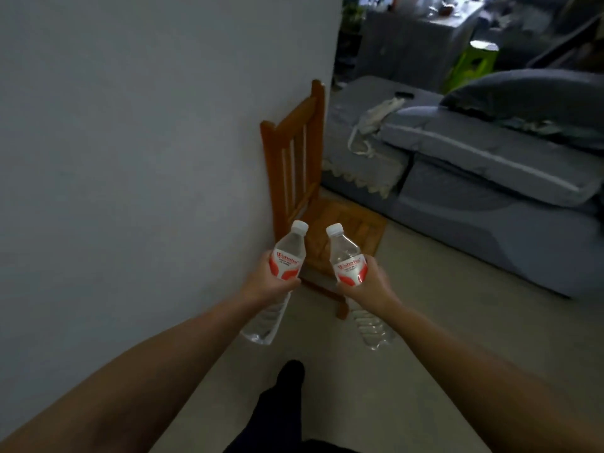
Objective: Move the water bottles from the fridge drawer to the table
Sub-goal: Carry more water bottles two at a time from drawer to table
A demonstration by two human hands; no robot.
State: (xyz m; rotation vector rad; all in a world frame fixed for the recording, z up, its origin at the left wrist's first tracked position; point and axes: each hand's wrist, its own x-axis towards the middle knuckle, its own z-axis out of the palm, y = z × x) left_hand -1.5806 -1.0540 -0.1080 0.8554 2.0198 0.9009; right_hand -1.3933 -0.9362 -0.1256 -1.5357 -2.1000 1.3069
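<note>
Each hand carries 1 clear water bottle out in front of the body, above the pale floor (pixel 425 338). The left hand (pixel 266 282) has its fingers and thumb curled round the red-and-white label of the left bottle (pixel 287 256); the right hand (pixel 367 284) is wrapped the same way round the label of the right bottle (pixel 348 259). Both white caps are on.

The step in hand looks like the carry toward the bench, and neither the bench nor the fridge drawer is in view. To do it well, keep both grips at the label band, where the plastic is stiffer than the ribbed lower body, and keep the 2 bottles apart so they do not knock. The white wall (pixel 130 158) is near on the left and a wooden chair (pixel 304 178) stands just ahead against it, so the path should bear right, between the chair and the grey sofa (pixel 490 191).

Both bottles have their long axis tilted, caps pointing up and away from the person, bases down and toward the body. The left bottle's cap leans a little right, the right bottle's a little left, so the caps sit nearer each other than the bases do. They should be brought upright before being set down on their bases.

A dark trouser leg (pixel 284 403) shows below.
</note>
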